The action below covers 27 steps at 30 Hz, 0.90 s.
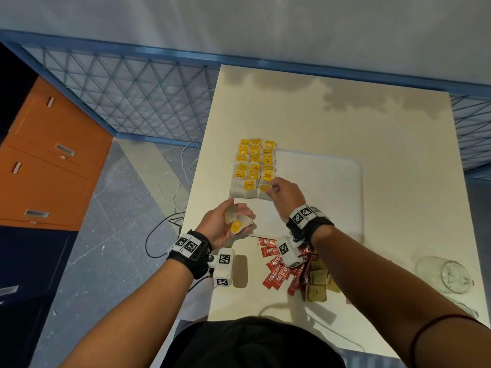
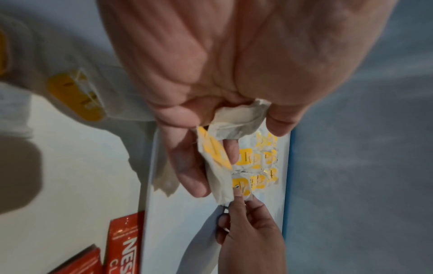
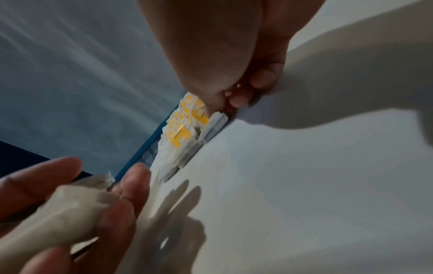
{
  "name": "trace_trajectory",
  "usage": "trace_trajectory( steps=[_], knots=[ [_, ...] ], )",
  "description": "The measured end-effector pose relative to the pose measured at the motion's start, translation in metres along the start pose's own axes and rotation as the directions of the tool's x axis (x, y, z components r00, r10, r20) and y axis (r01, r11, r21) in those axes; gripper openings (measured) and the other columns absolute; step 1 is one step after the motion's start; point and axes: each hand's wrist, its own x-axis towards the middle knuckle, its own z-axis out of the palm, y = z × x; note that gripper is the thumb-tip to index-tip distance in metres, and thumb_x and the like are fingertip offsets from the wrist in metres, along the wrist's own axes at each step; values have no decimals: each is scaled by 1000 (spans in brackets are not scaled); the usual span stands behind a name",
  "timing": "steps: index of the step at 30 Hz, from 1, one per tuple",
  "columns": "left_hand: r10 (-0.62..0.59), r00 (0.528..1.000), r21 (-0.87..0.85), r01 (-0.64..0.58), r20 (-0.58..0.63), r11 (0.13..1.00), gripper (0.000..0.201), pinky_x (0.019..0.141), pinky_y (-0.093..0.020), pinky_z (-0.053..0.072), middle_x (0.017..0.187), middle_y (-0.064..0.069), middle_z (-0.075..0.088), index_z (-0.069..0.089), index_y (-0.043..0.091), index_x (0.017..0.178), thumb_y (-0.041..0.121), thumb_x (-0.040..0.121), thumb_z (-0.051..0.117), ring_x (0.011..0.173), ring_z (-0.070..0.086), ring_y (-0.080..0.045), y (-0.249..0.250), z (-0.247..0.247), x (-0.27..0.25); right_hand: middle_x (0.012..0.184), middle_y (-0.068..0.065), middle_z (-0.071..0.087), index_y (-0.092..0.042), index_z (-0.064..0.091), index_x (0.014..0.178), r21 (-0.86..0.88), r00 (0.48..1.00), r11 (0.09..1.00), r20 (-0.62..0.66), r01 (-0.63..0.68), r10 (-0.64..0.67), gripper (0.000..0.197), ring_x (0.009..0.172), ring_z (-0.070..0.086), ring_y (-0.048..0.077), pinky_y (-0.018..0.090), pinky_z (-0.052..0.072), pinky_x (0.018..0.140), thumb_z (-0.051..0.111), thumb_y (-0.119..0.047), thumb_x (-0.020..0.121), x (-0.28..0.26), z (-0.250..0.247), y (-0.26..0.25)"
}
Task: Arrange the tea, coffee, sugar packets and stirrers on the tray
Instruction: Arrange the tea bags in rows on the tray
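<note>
Tea bags with yellow tags lie in three neat rows along the left side of the white tray. My right hand pinches the tea bag at the near right end of the rows, low on the tray. My left hand is palm up just before the tray, its fingers curled round two loose tea bags. The left wrist view shows these bags between thumb and fingers. Red coffee sticks and brown sugar packets lie heaped near the table's front edge.
A glass jar lies on its side at the table's right front. The tray's right part is bare. Left of the table, cables lie on the floor by an orange drawer cabinet. A blue mesh fence runs behind.
</note>
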Motion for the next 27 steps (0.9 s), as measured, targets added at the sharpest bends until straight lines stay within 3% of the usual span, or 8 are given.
trace_trajectory(
  steps=[4,8,10,15,19,22,24,27],
  knots=[
    [-6,1000,-26,6,-3,1000,40,76,-46,58,110,-26,66,58,1,116,37,103,49,106,60,-44,-3,-3,3,81,-8,61,-26,58,92,-2,999,1000,-31,-25,25,9,79,61,18,29,40,66,61,-30,99,1,4,-1],
    [-9,1000,-2,9,9,1000,43,108,-62,40,116,-27,67,60,-1,117,36,103,47,122,56,-48,-4,-12,10,81,-7,61,-25,56,94,-18,997,998,-40,-60,59,10,78,62,20,33,47,67,62,-33,98,3,5,-3],
    [-10,1000,-9,11,17,1000,43,112,-67,32,122,-30,64,58,-4,123,33,104,45,129,52,-48,-4,-13,10,83,-7,61,-25,52,98,-8,996,997,-39,-77,77,14,78,62,19,33,47,66,63,-34,98,3,5,-4],
    [17,1000,-13,-16,10,1000,43,99,-57,50,131,-33,58,54,-7,128,26,105,40,129,53,-48,-3,-11,8,93,-6,58,-25,44,108,71,996,996,-66,-47,51,26,80,59,14,31,45,67,61,-41,98,-8,-1,-8],
    [24,1000,4,-24,14,1000,43,94,-59,51,123,-31,63,55,-6,128,26,105,39,120,59,-50,-4,-11,6,89,-12,57,-26,56,99,101,987,983,-47,155,-151,15,79,55,3,27,45,68,65,-36,95,-30,0,-16],
    [29,999,32,-29,-25,999,49,85,-55,57,133,-30,59,53,-7,135,29,105,38,117,59,-48,-3,-12,6,90,-10,61,-29,65,93,107,948,946,58,307,-314,6,83,58,7,30,48,74,68,-35,92,-48,0,-24],
    [28,999,47,-26,-36,999,51,87,-53,56,136,-31,57,52,-5,138,31,104,41,118,58,-47,-3,-13,4,92,-13,58,-35,68,98,74,913,924,140,376,-382,11,84,56,3,24,46,76,67,-43,92,-62,-1,-29],
    [52,996,49,-49,-66,998,46,74,-42,61,117,-28,67,56,-6,134,27,105,42,94,70,-37,-1,-9,2,99,-15,52,-35,67,114,0,865,898,269,440,-424,27,83,50,2,22,39,72,69,-46,90,-79,-1,-32]
  ],
)
